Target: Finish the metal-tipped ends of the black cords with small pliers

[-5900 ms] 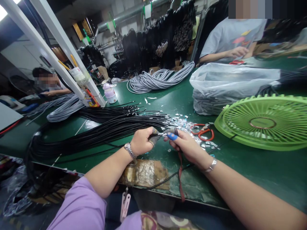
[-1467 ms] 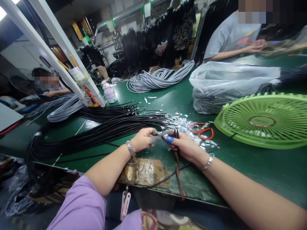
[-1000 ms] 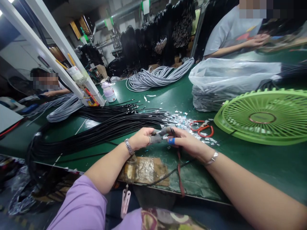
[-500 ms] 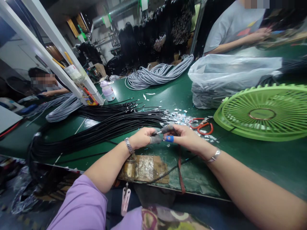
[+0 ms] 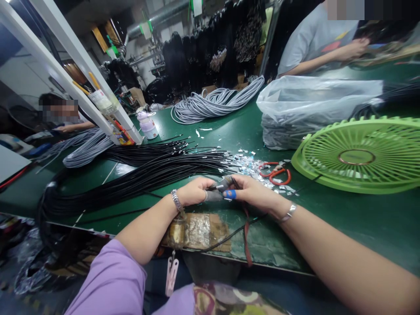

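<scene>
My left hand [image 5: 195,191] is closed in a pinch on a black cable [image 5: 215,188], whose pale tip points toward the other hand. Close against it, my right hand [image 5: 251,192] is closed too, its fingers at the same cable end. Grey covers sit on fingertips of both hands, and blue tape wraps the right thumb. The fingers partly hide the cable tip. Just beyond the hands lies a thick bundle of black cables [image 5: 144,177], their ends pointing right, beside scattered white and blue scraps [image 5: 244,161].
Red-handled scissors [image 5: 278,176] lie right of the scraps, near a green fan [image 5: 357,156]. Behind stand a clear plastic bag [image 5: 295,127], grey coiled cables [image 5: 213,105] and a lilac bottle [image 5: 147,125]. A taped cardboard piece [image 5: 205,229] lies at the table edge. Two people sit across.
Both hands have drawn slightly closer together at the cable end, the right moving a little down and left. The right-hand co-worker's hands have shifted slightly.
</scene>
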Tool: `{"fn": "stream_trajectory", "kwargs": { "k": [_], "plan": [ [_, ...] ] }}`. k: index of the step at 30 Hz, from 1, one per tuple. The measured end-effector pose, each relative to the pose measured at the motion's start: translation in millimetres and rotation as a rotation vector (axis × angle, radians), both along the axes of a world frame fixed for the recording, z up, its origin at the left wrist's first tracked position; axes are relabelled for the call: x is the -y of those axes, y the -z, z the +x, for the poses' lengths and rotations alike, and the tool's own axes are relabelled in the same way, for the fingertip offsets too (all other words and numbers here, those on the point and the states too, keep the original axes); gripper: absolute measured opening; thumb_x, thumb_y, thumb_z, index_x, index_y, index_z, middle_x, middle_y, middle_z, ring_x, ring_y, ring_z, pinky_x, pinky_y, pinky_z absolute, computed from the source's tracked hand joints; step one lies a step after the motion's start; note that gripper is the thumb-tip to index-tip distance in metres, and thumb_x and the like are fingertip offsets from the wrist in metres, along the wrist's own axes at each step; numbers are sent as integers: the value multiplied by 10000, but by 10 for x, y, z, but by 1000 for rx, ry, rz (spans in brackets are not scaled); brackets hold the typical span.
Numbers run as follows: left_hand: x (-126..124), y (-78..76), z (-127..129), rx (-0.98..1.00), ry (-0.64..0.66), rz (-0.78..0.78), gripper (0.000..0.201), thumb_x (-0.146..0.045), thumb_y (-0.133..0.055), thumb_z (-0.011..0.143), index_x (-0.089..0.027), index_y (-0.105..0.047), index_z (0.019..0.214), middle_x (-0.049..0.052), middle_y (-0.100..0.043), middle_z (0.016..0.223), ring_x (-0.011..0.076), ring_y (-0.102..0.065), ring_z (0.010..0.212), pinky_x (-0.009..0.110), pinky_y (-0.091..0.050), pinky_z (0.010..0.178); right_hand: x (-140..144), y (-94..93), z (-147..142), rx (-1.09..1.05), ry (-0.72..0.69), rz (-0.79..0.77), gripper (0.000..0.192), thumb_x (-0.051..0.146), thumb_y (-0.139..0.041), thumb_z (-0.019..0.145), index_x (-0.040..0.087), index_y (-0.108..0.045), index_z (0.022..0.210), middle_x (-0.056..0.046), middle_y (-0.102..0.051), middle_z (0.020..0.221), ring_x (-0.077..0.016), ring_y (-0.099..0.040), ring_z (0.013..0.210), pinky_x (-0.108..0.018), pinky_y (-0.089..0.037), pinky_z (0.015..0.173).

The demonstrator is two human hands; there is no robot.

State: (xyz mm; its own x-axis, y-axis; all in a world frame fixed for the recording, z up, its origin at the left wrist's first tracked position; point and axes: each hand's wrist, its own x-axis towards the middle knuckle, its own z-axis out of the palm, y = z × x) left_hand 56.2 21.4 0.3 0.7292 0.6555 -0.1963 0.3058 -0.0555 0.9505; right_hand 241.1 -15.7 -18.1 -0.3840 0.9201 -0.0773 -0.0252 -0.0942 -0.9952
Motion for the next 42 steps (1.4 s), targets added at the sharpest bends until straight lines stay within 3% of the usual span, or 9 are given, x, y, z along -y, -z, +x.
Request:
{"fn": "stream_trajectory", "kwargs": {
  "k": [3, 6, 13, 22, 26, 30, 38, 40, 42],
  "plan": [
    [16, -34, -7, 46, -33, -75, 457, -507, -771, 548, -124, -564, 686, -69, -439, 505, 39, -331, 435, 199, -245, 434, 8, 27, -50, -23, 51, 19, 360, 405, -797, 548, 183, -566, 712, 59, -506, 599, -84, -411, 540, -230, -341, 512],
    [9, -60, -26, 110, -77, -155, 483, -558, -740, 572, -131, -562, 714, -85, -412, 443, 29, -273, 351, 193, -181, 358, 18, 50, -58, -2, 126, 106, 306, 407, -754, 606, 193, -586, 746, 20, -553, 680, -123, -473, 618, -252, -389, 550],
    [-16, -46, -29, 178, -138, -229, 517, -581, -752, 558, -126, -559, 712, -83, -407, 459, 19, -261, 348, 171, -158, 321, 63, 33, 4, 14, 139, 304, 442, 463, -699, 695, 236, -628, 1068, -45, -642, 888, -173, -549, 721, -312, -478, 666],
    [1, -77, -39, 155, -80, -353, 508, -537, -782, 548, -127, -543, 729, -87, -406, 487, 4, -229, 358, 166, -112, 336, 91, -44, -30, 189, 160, 489, 305, 510, -661, 753, 210, -709, 777, -24, -635, 663, -180, -567, 640, -315, -480, 639],
    [-13, -89, -50, 133, -28, -404, 543, -525, -819, 484, -124, -546, 729, -51, -502, 535, -4, -238, 346, 180, -100, 336, 80, -67, 15, 220, 71, 476, 351, 556, -665, 729, 211, -691, 675, -2, -574, 553, -145, -494, 529, -278, -424, 530],
    [-15, -84, -69, 68, 39, -401, 545, -552, -817, 483, -110, -581, 695, -54, -442, 474, 8, -245, 347, 202, -93, 353, 43, -48, 54, 208, -15, 413, 354, 554, -687, 701, 201, -689, 674, 0, -576, 563, -134, -479, 520, -262, -390, 501],
    [66, -76, -25, -109, 147, -191, 460, -547, -775, 553, -140, -564, 598, -62, -382, 438, 42, -275, 405, 213, -173, 402, 38, -43, 50, 94, -237, 159, 189, 357, -695, 634, 184, -620, 619, 45, -534, 546, -108, -446, 514, -236, -364, 496],
    [72, -77, -17, -125, 150, -148, 457, -533, -773, 554, -140, -541, 577, -62, -391, 449, 43, -287, 417, 210, -192, 414, 29, -21, 38, 115, -232, 131, 150, 318, -668, 619, 183, -603, 606, 49, -518, 539, -107, -437, 516, -236, -355, 497],
    [66, -85, -20, -120, 124, -120, 443, -534, -752, 585, -141, -547, 592, -63, -385, 439, 44, -283, 397, 214, -183, 403, 2, 5, 30, 139, -113, 163, 127, 301, -656, 606, 188, -598, 609, 43, -527, 557, -114, -447, 536, -244, -368, 515]
  ]
}}
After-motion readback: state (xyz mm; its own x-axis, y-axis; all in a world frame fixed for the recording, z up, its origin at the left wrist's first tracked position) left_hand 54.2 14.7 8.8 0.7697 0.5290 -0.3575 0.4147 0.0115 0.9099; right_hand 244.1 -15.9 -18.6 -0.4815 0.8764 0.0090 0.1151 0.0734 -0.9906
